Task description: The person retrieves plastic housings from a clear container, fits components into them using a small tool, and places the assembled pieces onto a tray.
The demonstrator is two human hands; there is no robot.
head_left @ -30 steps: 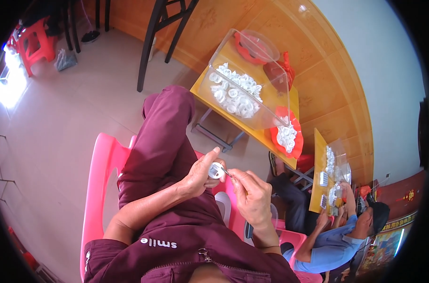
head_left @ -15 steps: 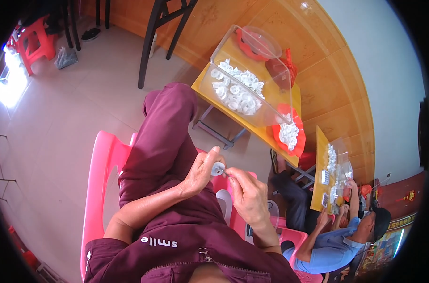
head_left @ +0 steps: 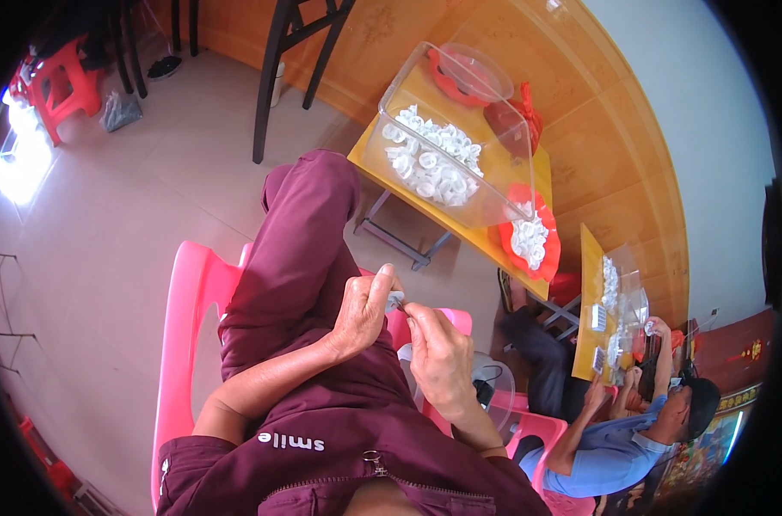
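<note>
In front of my lap, my left hand (head_left: 363, 314) is closed round a small white round plastic piece (head_left: 394, 299), with the thumb pointing up beside it. Only part of the piece shows between the fingers. Close against it on the right, my right hand (head_left: 441, 348) pinches a thin dark metal tool (head_left: 402, 306), its tip at the white piece. The fingers hide most of the tool. Beyond my knee, a clear plastic box (head_left: 498, 194) on a yellow table (head_left: 363, 153) holds many white ring-shaped pieces (head_left: 441, 176).
A red scalloped dish (head_left: 552, 254) of white pieces sits at the table's near corner. Farther back are a red bowl (head_left: 455, 82) and a red bag (head_left: 529, 129). At right, a person in blue (head_left: 606, 443) works at another yellow table (head_left: 590, 258). A pink chair (head_left: 180, 344) is under me.
My right hand has moved slightly up and left, closer to my left hand. The white piece has turned and is more covered by the fingers. The person at right has raised a hand.
</note>
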